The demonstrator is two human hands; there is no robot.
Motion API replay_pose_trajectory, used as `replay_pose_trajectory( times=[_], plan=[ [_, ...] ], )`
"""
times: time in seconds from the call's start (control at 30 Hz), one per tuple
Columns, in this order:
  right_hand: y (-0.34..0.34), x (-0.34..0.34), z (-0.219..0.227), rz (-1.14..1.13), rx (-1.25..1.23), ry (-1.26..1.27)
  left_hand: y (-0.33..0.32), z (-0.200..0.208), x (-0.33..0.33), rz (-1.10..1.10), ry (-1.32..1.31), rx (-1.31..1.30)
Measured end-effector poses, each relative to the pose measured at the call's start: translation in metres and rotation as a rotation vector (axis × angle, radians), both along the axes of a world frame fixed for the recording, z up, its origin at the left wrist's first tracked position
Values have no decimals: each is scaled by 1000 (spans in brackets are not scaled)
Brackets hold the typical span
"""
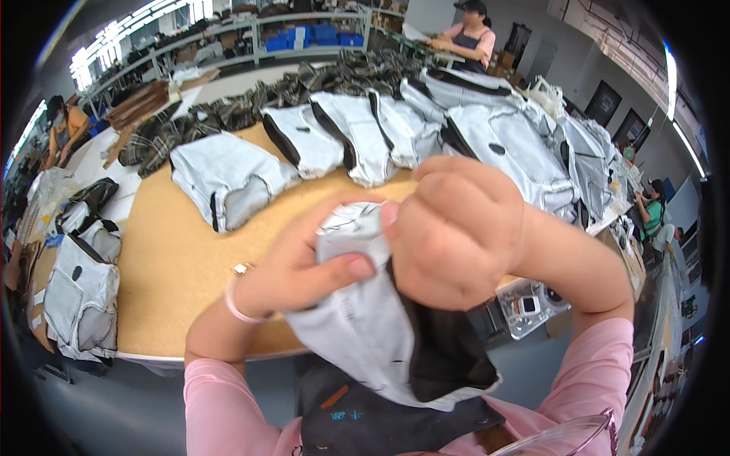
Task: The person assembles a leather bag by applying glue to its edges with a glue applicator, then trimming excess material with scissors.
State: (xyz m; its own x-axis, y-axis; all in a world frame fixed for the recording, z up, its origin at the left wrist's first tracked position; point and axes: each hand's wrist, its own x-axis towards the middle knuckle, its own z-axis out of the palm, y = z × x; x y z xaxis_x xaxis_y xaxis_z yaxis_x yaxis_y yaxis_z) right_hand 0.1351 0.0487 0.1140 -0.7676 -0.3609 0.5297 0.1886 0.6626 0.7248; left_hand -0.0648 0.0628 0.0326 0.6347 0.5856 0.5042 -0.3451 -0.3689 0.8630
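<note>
In front of my chest I hold a silvery white fabric bag piece (353, 327) with a black panel on its right side; it hangs down over my dark apron. My left hand (300, 273) grips its upper end, thumb across the front. My right hand (460, 232) is curled into a fist at the upper right edge of the piece, its back toward me and slightly blurred. Its fingertips are hidden, but it meets the fabric there. Beyond my hands, a similar silvery bag (224, 175) lies on the tan table (175, 304).
More silvery bags with black trim (357, 133) line the table's far side; others pile up at right (509, 152) and left (84, 292). Dark plaid pieces (304, 83) heap behind. A clear plastic tray (528, 308) sits at the near right edge. A co-worker (475, 38) stands beyond the table.
</note>
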Motion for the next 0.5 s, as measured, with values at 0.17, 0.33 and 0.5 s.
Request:
replay_pose_trajectory(
  times=[0.17, 0.33, 0.5],
  plan=[
    [8, 14, -16, -423, -207, 103, -12, -4, 17, 90, 24, -152],
    [-9, 30, -16, -486, -564, 247, 11, -13, 19, 218, -254, -403],
    [-48, 116, -11, -747, -600, 471, 36, 5, -29, 586, -518, -277]
  ],
)
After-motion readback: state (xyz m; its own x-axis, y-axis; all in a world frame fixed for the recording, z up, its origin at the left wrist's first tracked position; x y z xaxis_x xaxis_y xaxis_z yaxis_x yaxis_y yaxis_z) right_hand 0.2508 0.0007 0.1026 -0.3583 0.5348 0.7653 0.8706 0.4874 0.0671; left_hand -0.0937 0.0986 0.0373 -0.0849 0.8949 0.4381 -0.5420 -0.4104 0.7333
